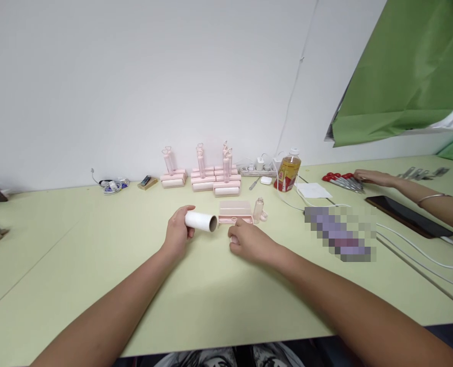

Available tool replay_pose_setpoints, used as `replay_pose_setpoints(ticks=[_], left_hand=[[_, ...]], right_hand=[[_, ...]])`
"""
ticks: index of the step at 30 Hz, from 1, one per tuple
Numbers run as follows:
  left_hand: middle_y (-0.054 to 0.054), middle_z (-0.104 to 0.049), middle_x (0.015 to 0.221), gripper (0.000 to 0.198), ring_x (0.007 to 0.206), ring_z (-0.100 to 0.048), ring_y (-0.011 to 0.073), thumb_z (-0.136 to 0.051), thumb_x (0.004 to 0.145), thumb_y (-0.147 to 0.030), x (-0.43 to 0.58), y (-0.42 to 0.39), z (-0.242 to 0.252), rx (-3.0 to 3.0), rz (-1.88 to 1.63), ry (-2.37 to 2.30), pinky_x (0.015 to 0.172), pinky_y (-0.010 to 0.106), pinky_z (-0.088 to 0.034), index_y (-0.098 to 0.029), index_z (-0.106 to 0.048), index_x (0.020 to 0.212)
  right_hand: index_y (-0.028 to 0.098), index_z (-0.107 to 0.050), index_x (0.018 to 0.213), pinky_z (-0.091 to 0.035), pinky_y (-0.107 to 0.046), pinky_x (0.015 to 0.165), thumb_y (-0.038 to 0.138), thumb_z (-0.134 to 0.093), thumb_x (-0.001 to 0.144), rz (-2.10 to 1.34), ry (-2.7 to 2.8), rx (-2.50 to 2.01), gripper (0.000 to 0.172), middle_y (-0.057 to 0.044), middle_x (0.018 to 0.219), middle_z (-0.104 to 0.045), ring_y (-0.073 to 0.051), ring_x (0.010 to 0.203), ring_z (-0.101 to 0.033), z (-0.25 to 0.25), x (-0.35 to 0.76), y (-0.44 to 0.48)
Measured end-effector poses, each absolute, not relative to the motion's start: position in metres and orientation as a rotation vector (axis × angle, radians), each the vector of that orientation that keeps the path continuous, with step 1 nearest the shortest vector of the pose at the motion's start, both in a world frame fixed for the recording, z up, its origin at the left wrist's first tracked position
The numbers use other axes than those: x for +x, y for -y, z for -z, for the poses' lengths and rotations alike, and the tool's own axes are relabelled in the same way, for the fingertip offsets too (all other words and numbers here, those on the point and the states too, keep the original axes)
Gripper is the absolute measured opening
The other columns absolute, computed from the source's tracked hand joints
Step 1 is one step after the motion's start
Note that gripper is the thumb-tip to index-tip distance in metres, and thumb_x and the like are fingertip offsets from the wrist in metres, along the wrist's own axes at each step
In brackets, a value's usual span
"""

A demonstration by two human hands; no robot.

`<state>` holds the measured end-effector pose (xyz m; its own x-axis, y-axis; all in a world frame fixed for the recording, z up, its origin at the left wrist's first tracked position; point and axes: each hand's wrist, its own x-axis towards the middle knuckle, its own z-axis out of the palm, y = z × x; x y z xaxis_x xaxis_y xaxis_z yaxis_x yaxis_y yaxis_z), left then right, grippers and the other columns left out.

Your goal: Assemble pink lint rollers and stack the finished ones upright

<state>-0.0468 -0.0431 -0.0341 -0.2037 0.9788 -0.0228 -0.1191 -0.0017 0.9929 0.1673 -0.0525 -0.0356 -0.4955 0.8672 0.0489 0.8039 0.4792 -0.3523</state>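
Observation:
My left hand (178,230) is wrapped around a white sticky-paper roll (197,220), whose hollow cardboard core faces right. My right hand (249,239) is closed just to the right of the roll, fingers curled and pressed together. A small pale bit shows at its fingertips, too small to name. Just behind that hand lies an open pink case (234,208) with a clear lid, its near edge partly covered by my knuckles. Beside the case stands a small clear and pink handle piece (259,209).
Pink roller cases (203,182) with upright handles are stacked along the wall. To their right stand a power strip (245,171) and a juice bottle (288,171). Another person's hand (371,177) touches red-tipped metal tools (343,181). A black phone (405,216) and white cables lie at right.

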Motion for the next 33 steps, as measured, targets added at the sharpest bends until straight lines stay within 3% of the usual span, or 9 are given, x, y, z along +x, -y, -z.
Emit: replay_pose_setpoints(ticks=[7, 10, 14, 19, 23, 27, 33], left_hand=[[-0.006, -0.039, 0.035, 0.032, 0.033, -0.033, 0.0108, -0.043, 0.085, -0.051, -0.048, 0.041, 0.039, 0.914, -1.369, -1.258, 0.033, 0.019, -0.023, -0.020, -0.053, 0.085], [-0.007, -0.039, 0.035, 0.032, 0.032, -0.032, 0.0103, -0.043, 0.085, -0.051, -0.045, 0.041, 0.040, 0.945, -1.345, -1.250, 0.033, 0.019, -0.021, -0.020, -0.052, 0.084], [-0.007, -0.039, 0.034, 0.034, 0.032, -0.031, 0.0104, -0.042, 0.086, -0.053, -0.039, 0.043, 0.042, 0.969, -1.320, -1.262, 0.033, 0.019, -0.021, -0.020, -0.052, 0.085], [-0.007, -0.041, 0.036, 0.041, 0.032, -0.032, 0.0104, -0.040, 0.088, -0.060, -0.031, 0.051, 0.044, 0.960, -1.280, -1.229, 0.033, 0.019, -0.022, -0.020, -0.050, 0.089], [-0.006, -0.044, 0.040, 0.047, 0.033, -0.035, 0.0103, -0.039, 0.087, -0.065, -0.025, 0.057, 0.044, 0.911, -1.233, -1.193, 0.033, 0.019, -0.024, -0.020, -0.050, 0.093], [-0.003, -0.056, 0.057, 0.047, 0.037, -0.042, 0.0086, -0.044, 0.084, -0.066, -0.023, 0.060, 0.046, 1.007, -1.197, -1.114, 0.034, 0.019, -0.027, -0.020, -0.049, 0.092], [-0.005, -0.051, 0.058, 0.049, 0.037, -0.038, 0.0048, -0.054, 0.080, -0.066, -0.029, 0.063, 0.045, 1.265, -0.972, -0.958, 0.035, 0.017, -0.022, -0.018, -0.049, 0.084]], right_hand=[[0.018, -0.051, 0.072, -0.029, -0.024, 0.056, 0.016, -0.056, 0.074, -0.569, 2.312, -1.342, 0.005, -0.001, 0.076, -0.054, -0.013, 0.066, -0.047, 0.033, 0.163, 0.056], [0.020, -0.056, 0.090, -0.034, -0.025, 0.057, 0.023, -0.051, 0.085, -0.724, 2.078, -1.226, 0.008, 0.001, 0.072, -0.057, -0.014, 0.063, -0.051, 0.033, 0.161, 0.058], [0.022, -0.054, 0.114, -0.047, -0.030, 0.076, 0.036, -0.047, 0.095, -0.841, 1.780, -0.963, 0.025, -0.006, 0.103, -0.067, -0.018, 0.091, -0.063, 0.039, 0.160, 0.058], [0.024, -0.053, 0.123, -0.046, -0.039, 0.096, 0.038, -0.050, 0.095, -0.823, 1.681, -0.833, 0.031, -0.010, 0.119, -0.063, -0.022, 0.111, -0.060, 0.049, 0.156, 0.061], [0.025, -0.050, 0.128, -0.043, -0.042, 0.103, 0.037, -0.050, 0.095, -0.820, 1.669, -0.807, 0.034, -0.010, 0.130, -0.059, -0.023, 0.121, -0.056, 0.054, 0.152, 0.064], [0.025, -0.050, 0.126, -0.040, -0.042, 0.108, 0.036, -0.054, 0.094, -0.836, 1.625, -0.755, 0.034, -0.011, 0.138, -0.054, -0.023, 0.126, -0.052, 0.053, 0.152, 0.064], [0.024, -0.051, 0.118, -0.046, -0.039, 0.101, 0.035, -0.057, 0.092, -0.918, 1.522, -0.689, 0.028, -0.012, 0.134, -0.056, -0.021, 0.120, -0.057, 0.045, 0.155, 0.063]])
